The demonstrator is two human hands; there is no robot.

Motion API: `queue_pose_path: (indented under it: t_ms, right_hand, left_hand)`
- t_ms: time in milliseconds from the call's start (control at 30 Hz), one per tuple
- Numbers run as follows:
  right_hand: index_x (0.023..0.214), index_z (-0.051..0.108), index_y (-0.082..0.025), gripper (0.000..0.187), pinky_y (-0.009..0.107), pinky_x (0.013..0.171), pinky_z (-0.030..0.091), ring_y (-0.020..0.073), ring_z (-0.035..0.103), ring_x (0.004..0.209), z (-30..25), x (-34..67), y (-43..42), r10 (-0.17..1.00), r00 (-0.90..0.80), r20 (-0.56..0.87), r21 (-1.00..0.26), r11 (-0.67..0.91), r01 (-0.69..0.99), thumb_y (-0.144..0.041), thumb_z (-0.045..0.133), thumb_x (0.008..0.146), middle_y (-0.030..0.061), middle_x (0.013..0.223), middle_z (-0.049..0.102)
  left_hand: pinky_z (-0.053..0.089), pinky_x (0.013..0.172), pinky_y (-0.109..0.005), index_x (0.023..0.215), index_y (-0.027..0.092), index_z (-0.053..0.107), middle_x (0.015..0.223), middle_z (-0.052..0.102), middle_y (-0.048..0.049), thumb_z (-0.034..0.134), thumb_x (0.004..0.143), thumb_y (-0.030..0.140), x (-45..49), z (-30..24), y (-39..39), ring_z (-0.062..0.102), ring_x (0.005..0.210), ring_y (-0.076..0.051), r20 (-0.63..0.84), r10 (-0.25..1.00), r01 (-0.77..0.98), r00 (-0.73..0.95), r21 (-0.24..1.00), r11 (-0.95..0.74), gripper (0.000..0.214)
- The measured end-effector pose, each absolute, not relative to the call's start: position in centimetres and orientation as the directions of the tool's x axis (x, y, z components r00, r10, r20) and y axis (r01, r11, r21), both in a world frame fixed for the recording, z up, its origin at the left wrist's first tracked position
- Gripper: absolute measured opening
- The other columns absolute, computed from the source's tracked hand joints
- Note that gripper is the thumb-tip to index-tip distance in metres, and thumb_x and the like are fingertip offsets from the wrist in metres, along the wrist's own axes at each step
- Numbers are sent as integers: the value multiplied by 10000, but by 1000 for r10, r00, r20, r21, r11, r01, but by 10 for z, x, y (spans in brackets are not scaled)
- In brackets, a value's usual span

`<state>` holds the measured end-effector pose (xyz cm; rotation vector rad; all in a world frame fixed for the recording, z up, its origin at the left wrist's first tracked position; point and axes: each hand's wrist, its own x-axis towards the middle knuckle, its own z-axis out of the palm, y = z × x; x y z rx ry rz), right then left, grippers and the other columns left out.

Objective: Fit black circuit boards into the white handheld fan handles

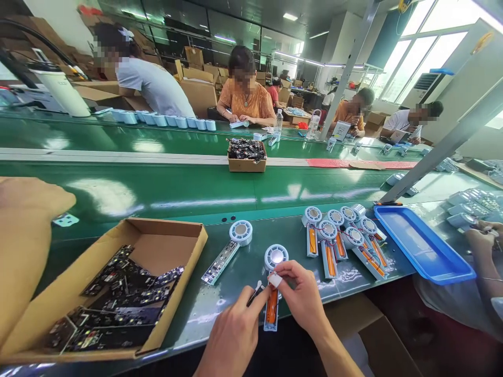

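Note:
A light blue handheld fan (276,256) with a round head lies in front of me at the bench edge. Its handle is uncovered and shows an orange battery (271,309). My left hand (238,322) is closed beside the handle, gripping a narrow black piece (255,293) with a pale tip, mostly hidden by the fingers. Thumb and fingers of my right hand (301,293) pinch together over the fan's neck, by a small white piece (275,279); what they hold is hidden. To the left lies another fan (240,232) with a circuit board (220,263) in its handle.
A cardboard box (167,225) of black circuit boards (129,298) stands at left, another person's arm (23,251) beyond it. Several fans (328,230) with orange batteries and a blue tray (424,246) are at right. A green conveyor (188,188) runs across; co-workers sit beyond it.

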<state>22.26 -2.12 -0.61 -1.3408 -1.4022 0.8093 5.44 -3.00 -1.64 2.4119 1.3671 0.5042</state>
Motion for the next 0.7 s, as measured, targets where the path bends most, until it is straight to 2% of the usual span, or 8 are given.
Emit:
queue_pose_path:
  t_ms: [133,200,300,400,467,533,600,700]
  right_hand:
    - [889,784,-205,147,271,727,574,194,723,791,-6,222,-20,994,57,96,-987,88,133,-306,683,856,47,867,777]
    - [883,792,-201,180,286,757,574,211,727,836,-6,224,-19,999,24,24,-999,23,38,-349,698,845,56,896,780]
    - [863,778,-179,201,286,725,567,204,717,780,-3,228,-18,998,5,-59,-998,-59,9,-366,726,812,51,825,770]
    - [845,740,-173,126,269,683,541,165,670,699,4,228,-19,999,-27,-22,-992,-19,124,-284,684,822,28,777,739]
    - [825,712,-184,88,255,669,514,144,628,677,8,226,-21,998,-39,56,-965,64,256,-198,626,827,12,769,716]
    - [824,693,-196,134,244,656,489,136,600,677,11,224,-22,990,-48,134,-909,142,392,-124,581,811,4,775,695]
    - [844,681,-203,186,239,653,481,138,596,694,10,223,-22,979,-76,188,-842,200,501,-73,556,796,7,801,679]
    - [877,662,-206,238,247,676,486,155,608,746,8,221,-21,959,-130,250,-742,276,610,-25,533,792,25,855,668]
  left_hand:
    - [605,704,-266,1269,215,652,1014,767,-87,313,914,100,54,-20,-26,776,885,-207,272,896,637,350,632,-441,504]
    - [612,779,-287,1282,203,619,1085,779,-93,344,926,165,54,-22,-24,765,982,-215,270,921,582,282,715,-388,452]
    - [619,684,-304,1287,208,580,926,798,-55,387,936,270,55,-21,-24,778,795,-211,142,969,534,202,814,-230,405]
    - [591,560,-289,1265,198,563,854,790,-41,420,931,346,57,-15,-25,730,594,-189,40,986,468,164,877,-113,393]
    - [573,513,-276,1210,195,588,888,800,-60,433,921,358,57,-12,-25,711,544,-179,17,988,428,151,900,-81,367]
    - [573,496,-267,1129,205,633,922,810,-72,444,906,339,57,-11,-26,718,545,-179,26,989,408,143,909,-83,321]
    - [601,538,-267,1068,218,675,945,816,-67,459,893,301,57,-12,-27,747,600,-188,75,987,411,139,903,-127,290]
    - [641,686,-279,1066,208,714,965,820,-64,475,896,233,55,-18,-30,788,753,-206,237,962,451,134,850,-272,295]
